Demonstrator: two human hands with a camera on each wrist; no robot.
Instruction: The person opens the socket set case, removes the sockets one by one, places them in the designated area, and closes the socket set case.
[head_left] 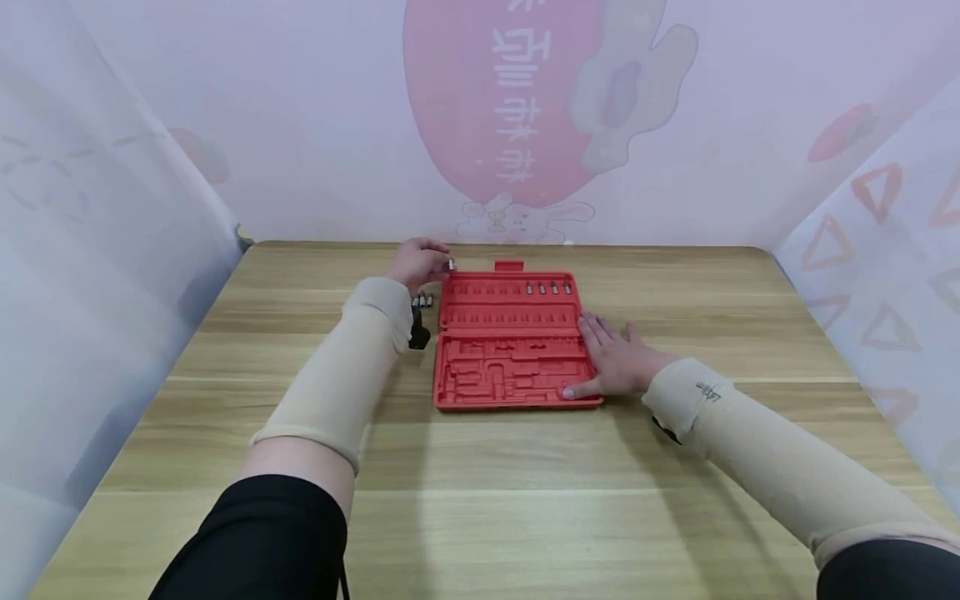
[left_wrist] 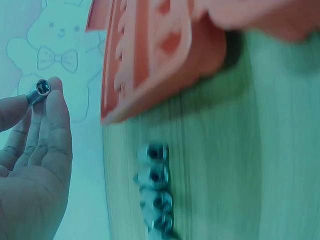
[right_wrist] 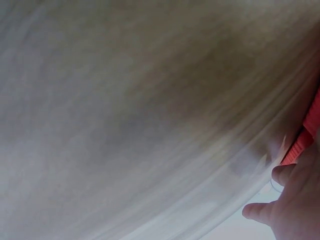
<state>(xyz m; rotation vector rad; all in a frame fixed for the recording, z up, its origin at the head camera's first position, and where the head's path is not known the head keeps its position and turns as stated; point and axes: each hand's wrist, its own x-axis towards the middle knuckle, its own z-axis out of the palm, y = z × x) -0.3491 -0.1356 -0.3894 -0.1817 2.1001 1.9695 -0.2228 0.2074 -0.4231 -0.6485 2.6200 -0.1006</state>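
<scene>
Left grip (head_left: 418, 264) pinches a socket (left_wrist: 38, 93); right grip (head_left: 619, 363) splays against the case (head_left: 487, 304).

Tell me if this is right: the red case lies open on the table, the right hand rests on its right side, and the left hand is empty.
Not right: the left hand pinches a small metal socket, as the left wrist view shows. The red case does lie open on the table, with the right hand on its right side.
</scene>
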